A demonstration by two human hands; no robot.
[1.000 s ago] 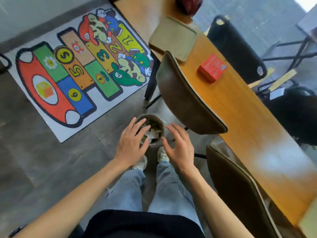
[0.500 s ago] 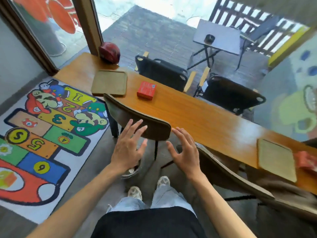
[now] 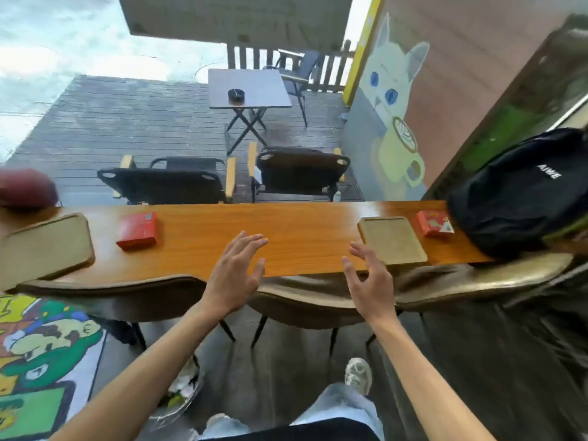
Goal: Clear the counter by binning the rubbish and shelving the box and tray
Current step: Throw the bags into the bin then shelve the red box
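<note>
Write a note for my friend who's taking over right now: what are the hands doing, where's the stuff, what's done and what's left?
Left hand: open, empty, over the counter.
Right hand: open, empty, near the right tray.
On the counter: left tray, left red box, right tray, right red box beside a black backpack.
Bin on the floor by the feet, rubbish inside.
Done: no loose rubbish visible on the counter.
Left: shelve boxes and trays; the shelf isn't in view.
</note>
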